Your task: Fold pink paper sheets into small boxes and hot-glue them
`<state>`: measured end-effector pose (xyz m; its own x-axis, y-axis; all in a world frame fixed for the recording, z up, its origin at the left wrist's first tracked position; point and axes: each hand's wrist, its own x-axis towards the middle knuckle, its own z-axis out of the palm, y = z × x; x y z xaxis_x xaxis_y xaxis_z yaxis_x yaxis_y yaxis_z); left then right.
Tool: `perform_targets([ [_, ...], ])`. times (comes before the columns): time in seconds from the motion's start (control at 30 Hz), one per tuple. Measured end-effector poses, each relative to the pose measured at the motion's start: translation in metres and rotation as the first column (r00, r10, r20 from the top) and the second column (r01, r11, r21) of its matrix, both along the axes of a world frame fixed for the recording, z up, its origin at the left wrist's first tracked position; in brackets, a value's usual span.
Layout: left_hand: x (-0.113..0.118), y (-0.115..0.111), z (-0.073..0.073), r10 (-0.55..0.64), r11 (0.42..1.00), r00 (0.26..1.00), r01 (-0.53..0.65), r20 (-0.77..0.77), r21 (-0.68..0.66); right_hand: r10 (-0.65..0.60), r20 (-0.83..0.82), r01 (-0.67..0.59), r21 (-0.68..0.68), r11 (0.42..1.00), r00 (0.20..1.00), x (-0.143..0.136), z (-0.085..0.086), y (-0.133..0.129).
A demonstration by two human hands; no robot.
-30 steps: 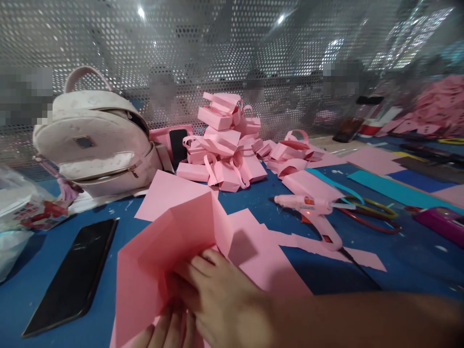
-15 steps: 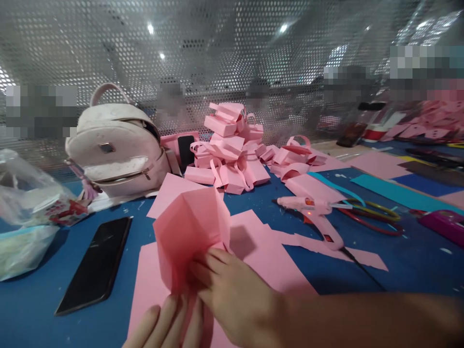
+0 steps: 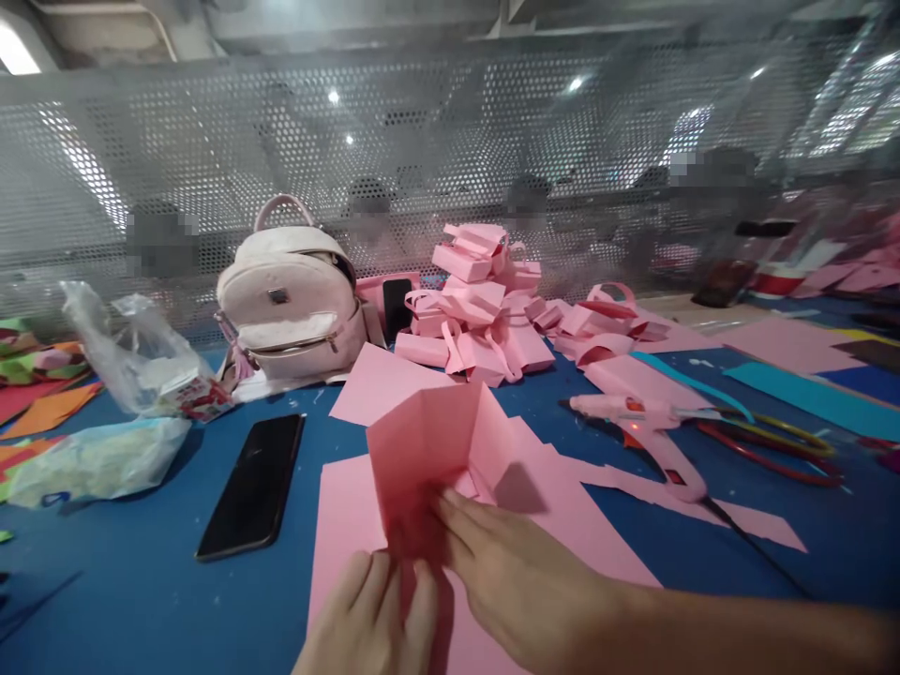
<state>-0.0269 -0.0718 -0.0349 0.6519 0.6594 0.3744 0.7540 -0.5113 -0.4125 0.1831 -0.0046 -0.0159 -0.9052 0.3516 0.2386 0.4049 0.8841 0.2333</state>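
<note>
A folded pink paper box [image 3: 440, 436] stands with its open side toward me on a flat pink sheet. My left hand [image 3: 376, 605] is at its near lower edge, fingers curled over the paper and closed on it. My right hand [image 3: 513, 572] reaches in from the right, its fingers stretched out together and pressing inside the box near the bottom fold. Their fingertips are partly lost in the shadow. Beneath both hands lies the pink sheet [image 3: 341, 525]. A pink glue gun [image 3: 653, 436] with a lit orange light rests to the right of the box.
Behind the box rises a pile of finished pink paper boxes [image 3: 485, 300]. A white backpack [image 3: 292, 300] stands at the back left, a black phone [image 3: 253, 487] in front of it. Plastic bags [image 3: 105, 455] lie far left. Scissors [image 3: 773, 445] and a blue strip [image 3: 808, 394] are at right.
The view has swung left and up, so everything sits further right and more of the left table shows. Both hands stay at the box, the right one still inside it.
</note>
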Motion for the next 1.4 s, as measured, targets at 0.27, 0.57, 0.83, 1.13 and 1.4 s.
perform_targets([
  [0.27, 0.004, 0.001, -0.004, -0.002, 0.999, 1.0, 0.0, 0.032, 0.051, -0.108, -0.072, 0.117, 0.132, 0.984, 0.992, 0.009, 0.002, 0.002],
  [0.57, 0.005, 0.006, 0.008, -0.036, 0.998, 0.999, 0.035, 0.012, 0.049, -0.129, -0.05, 0.13, 0.013, 0.991, 0.99, 0.009, 0.0, 0.006],
  [0.83, 0.014, 0.009, 0.001, -0.204, 0.969, 0.979, 0.201, 0.009, 0.143, -0.149, -0.03, 0.144, -0.131, 0.981, 0.988, 0.009, 0.006, 0.001],
  [1.13, 0.025, 0.025, 0.01, 0.023, 0.978, 0.996, -0.041, -0.088, -0.204, -0.156, 0.001, 0.154, -0.149, 0.977, 0.988, 0.01, 0.003, 0.0],
  [1.4, 0.028, 0.026, 0.0, -0.014, 0.991, 1.0, 0.012, -0.014, -0.13, -0.14, 0.058, 0.146, -0.113, 0.983, 0.989, 0.01, 0.002, 0.004],
])
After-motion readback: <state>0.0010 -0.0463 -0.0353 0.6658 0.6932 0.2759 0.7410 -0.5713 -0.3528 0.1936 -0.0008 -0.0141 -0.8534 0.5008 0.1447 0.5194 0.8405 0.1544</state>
